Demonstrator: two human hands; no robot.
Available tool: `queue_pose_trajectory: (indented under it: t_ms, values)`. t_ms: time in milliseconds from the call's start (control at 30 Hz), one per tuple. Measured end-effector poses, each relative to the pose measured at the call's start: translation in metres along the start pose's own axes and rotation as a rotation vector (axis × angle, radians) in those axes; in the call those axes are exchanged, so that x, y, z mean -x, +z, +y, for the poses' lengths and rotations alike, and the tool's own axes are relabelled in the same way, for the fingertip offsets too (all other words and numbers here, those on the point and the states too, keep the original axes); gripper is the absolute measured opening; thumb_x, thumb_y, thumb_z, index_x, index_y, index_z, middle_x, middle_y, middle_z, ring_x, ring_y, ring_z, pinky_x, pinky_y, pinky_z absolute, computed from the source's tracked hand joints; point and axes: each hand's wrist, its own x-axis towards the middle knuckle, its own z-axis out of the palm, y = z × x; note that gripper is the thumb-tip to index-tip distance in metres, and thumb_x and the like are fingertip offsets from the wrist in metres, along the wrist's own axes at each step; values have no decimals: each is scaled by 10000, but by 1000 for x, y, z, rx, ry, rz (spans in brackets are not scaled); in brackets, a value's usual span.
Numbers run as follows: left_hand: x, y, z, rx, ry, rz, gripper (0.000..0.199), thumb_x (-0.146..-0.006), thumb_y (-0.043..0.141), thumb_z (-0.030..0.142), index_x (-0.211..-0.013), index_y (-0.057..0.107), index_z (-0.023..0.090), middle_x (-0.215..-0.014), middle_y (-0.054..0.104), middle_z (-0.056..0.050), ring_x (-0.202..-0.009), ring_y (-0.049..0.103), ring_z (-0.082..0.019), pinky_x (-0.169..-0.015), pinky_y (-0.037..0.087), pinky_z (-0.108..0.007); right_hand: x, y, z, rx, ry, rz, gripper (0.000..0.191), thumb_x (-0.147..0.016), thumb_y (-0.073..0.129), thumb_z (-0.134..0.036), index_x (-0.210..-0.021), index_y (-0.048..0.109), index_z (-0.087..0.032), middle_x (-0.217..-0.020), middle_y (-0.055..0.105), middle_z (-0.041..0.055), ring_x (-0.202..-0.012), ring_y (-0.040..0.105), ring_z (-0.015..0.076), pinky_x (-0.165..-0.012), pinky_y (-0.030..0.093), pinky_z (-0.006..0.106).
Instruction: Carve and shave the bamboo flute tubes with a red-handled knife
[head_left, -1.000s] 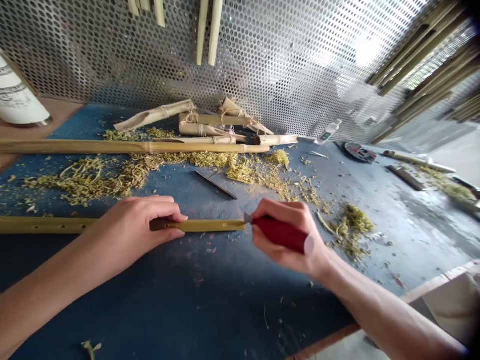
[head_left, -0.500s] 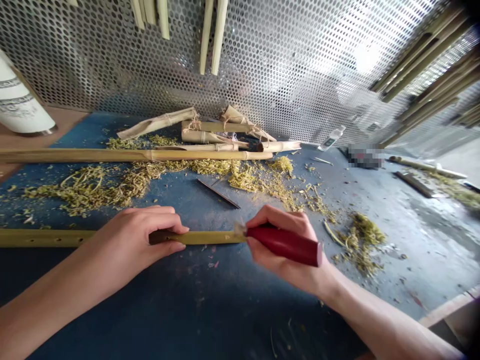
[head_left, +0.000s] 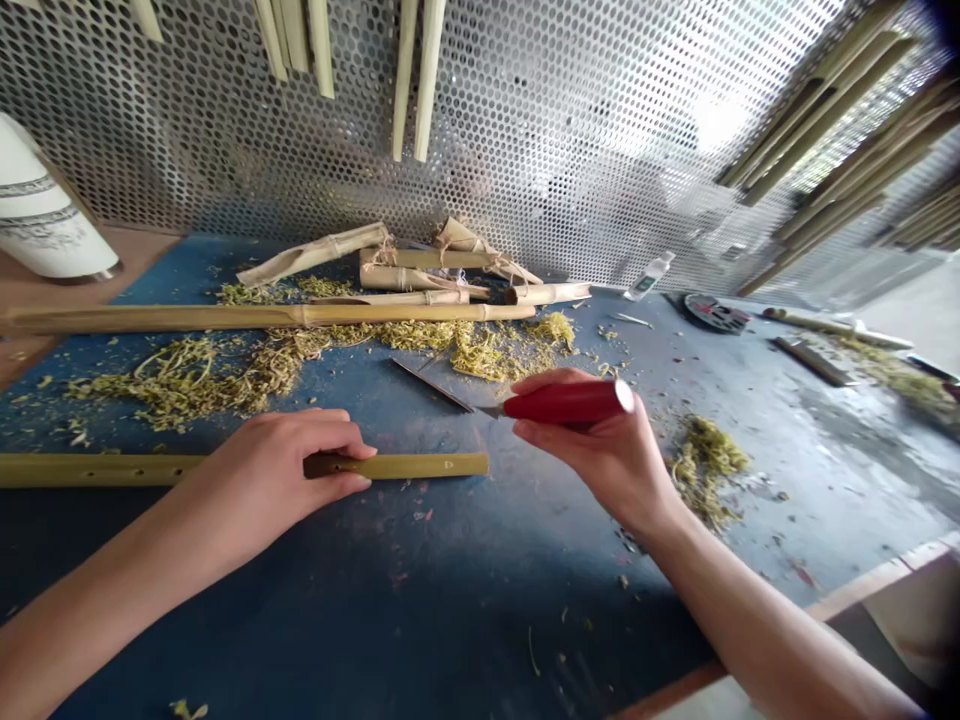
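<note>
Our left hand (head_left: 277, 470) curls over 1 holed yellow bamboo flute (head_left: 405, 466); our right hand (head_left: 592, 450) closes around 1 red-handled knife (head_left: 562, 402).

Bamboo tube (head_left: 405, 466) under left hand (head_left: 277, 470), knife (head_left: 566, 402) in right hand (head_left: 592, 450), shavings (head_left: 180, 380) behind, bundles (head_left: 405, 268) beyond

Loads of room below the right hand (head_left: 592, 450) at 6 o'clock, just blue work mat (head_left: 450, 610) with a few flecks. The drilled bamboo tube (head_left: 420, 466) under the left hand (head_left: 277, 470) blocks 9 o'clock. At 12, a dark metal strip (head_left: 427, 385) comes first, then a long bamboo pole (head_left: 262, 317), tied bamboo bundles (head_left: 405, 265), and a perforated metal screen (head_left: 600, 130). Low shavings (head_left: 709, 465) at 3 won't stop anything.
</note>
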Motion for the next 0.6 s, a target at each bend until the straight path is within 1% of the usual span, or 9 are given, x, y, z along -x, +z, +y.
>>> queue_pose_trajectory:
  t_ms: [67,133,167,233,300,367,433,500,600]
  values:
    - [1,-1,2,-3,2,-4,221,-971,724,514,-959,823,317,-1018,832,-17,-911,810,-264,-777,541,-338,4,5,-1,-61,-17,-81,278,-921,983,-347,-1173,886,-282,-930,848,5,-799,797,206,-709,651,303]
    - [2,-3,4,-3,1,-10,230,-983,711,521,-966,817,319,-1041,833,-9,-922,805,-257,-780,536,-335,9,8,-3,-42,-70,-172,286,-997,914,-313,-1276,855,-320,-938,832,-14,-741,757,178,-653,606,290]
    - [2,-3,5,-4,-3,-13,235,-983,710,529,-966,817,320,-1044,834,-5,-923,802,-256,-780,533,-333,11,10,-3,3,-128,-215,300,-994,914,-312,-1284,843,-329,-974,831,-15,-745,746,173,-657,591,295]
    - [2,-3,6,-13,-19,-19,245,-964,709,540,-951,822,323,-1020,830,3,-913,795,-256,-771,522,-330,15,12,-5,103,-281,-300,318,-944,948,-314,-1243,837,-320,-1026,824,-9,-768,737,172,-682,570,309]
    - [0,-3,7,-24,-33,-21,258,-938,707,550,-923,827,322,-987,824,6,-903,791,-259,-760,508,-327,17,13,-6,163,-411,-360,295,-926,923,-280,-1204,826,-299,-951,788,-14,-724,708,169,-658,541,316]
    - [-2,-2,8,-32,-39,-15,267,-922,706,556,-902,830,320,-971,821,8,-895,789,-258,-756,497,-325,20,16,-6,211,-487,-357,286,-942,824,-218,-1219,793,-283,-883,756,-15,-662,665,171,-615,515,324]
    - [-4,-2,9,-34,-38,-7,269,-914,704,554,-892,833,319,-965,820,8,-889,786,-255,-762,492,-324,23,19,-6,278,-537,-320,324,-932,753,-177,-1240,751,-276,-866,741,-8,-647,642,183,-606,511,336]
    - [-4,-2,11,-34,-34,2,265,-903,696,544,-876,832,318,-949,815,9,-872,778,-250,-760,483,-324,24,21,-7,320,-567,-302,317,-925,727,-166,-1223,722,-277,-838,721,-13,-630,624,186,-595,503,339]
    - [-3,-3,13,-29,-21,9,265,-895,692,541,-857,829,318,-936,811,12,-864,775,-243,-760,478,-321,24,23,-7,356,-590,-312,287,-935,704,-162,-1200,699,-272,-826,705,-14,-624,610,184,-595,498,338]
